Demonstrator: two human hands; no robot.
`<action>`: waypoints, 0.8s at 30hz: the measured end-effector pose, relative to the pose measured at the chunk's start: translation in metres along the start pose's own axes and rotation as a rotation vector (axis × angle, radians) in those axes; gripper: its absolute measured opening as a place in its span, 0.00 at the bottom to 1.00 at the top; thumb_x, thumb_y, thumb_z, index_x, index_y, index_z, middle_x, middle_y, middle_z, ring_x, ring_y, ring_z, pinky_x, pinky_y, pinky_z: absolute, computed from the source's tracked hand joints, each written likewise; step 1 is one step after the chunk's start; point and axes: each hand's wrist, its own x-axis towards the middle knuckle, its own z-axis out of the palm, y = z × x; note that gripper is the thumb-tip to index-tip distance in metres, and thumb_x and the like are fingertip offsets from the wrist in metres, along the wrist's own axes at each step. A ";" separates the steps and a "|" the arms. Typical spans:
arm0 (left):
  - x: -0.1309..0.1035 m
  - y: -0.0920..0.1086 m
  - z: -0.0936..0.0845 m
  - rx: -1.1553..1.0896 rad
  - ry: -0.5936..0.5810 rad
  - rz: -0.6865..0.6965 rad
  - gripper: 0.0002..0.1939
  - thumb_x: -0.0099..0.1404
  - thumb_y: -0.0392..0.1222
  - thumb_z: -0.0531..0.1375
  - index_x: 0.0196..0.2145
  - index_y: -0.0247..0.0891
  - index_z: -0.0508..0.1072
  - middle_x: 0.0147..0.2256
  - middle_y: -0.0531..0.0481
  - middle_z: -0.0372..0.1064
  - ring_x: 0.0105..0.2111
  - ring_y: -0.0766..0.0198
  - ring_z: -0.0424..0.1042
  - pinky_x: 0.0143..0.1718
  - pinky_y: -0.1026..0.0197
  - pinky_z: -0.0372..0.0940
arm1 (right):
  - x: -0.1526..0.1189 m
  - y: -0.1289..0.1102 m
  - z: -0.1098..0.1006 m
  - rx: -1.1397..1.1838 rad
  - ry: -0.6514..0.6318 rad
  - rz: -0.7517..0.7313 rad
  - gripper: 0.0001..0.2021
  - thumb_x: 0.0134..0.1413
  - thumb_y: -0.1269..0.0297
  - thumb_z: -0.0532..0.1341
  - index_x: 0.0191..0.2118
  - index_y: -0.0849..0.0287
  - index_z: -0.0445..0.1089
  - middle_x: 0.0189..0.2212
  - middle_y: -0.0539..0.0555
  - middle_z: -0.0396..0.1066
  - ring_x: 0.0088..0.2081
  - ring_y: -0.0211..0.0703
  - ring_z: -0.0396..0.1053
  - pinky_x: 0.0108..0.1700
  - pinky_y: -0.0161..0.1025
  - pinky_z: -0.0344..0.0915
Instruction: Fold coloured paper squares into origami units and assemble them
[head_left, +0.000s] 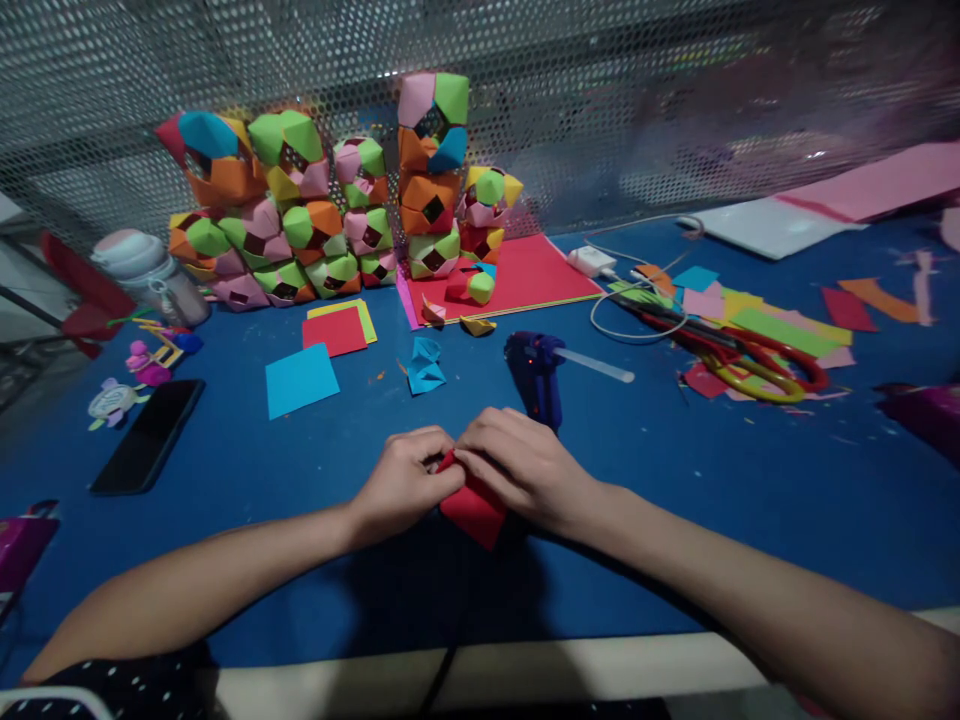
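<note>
Between my two hands is a small piece of red paper (474,515), partly folded, its lower corner pointing toward me. My left hand (409,475) pinches its upper left edge with thumb and fingers. From the other side my right hand (525,465) lies over the paper's upper right part, fingers closed on it; part of the paper is hidden beneath them. Just beyond my right hand lies a blue glue gun (541,375) with a clear glue stick in its back end. A folded blue paper piece (425,366) sits a little farther off.
Stacked folded-paper shapes (300,230) stand along the perforated metal backing. Blue (302,381) and red square sheets (334,331) lie left, near a phone (150,437) and a bottle (150,275). Scissors (757,365), paper scraps (787,330) and a white cable (637,338) occupy the right.
</note>
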 end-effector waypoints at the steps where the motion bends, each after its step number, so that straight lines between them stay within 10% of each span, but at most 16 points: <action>1: 0.000 0.000 0.000 0.004 -0.008 -0.007 0.10 0.53 0.30 0.55 0.17 0.35 0.61 0.21 0.56 0.58 0.24 0.71 0.57 0.27 0.67 0.52 | 0.000 0.000 0.000 -0.027 -0.003 -0.011 0.08 0.62 0.69 0.51 0.35 0.62 0.65 0.29 0.56 0.68 0.31 0.41 0.63 0.33 0.39 0.58; 24: 0.002 0.001 -0.001 -0.042 -0.091 -0.054 0.10 0.55 0.32 0.55 0.17 0.35 0.63 0.21 0.56 0.57 0.24 0.70 0.57 0.27 0.67 0.53 | 0.002 -0.004 -0.005 0.242 -0.092 0.211 0.06 0.59 0.68 0.55 0.30 0.59 0.64 0.28 0.50 0.67 0.31 0.38 0.63 0.37 0.40 0.56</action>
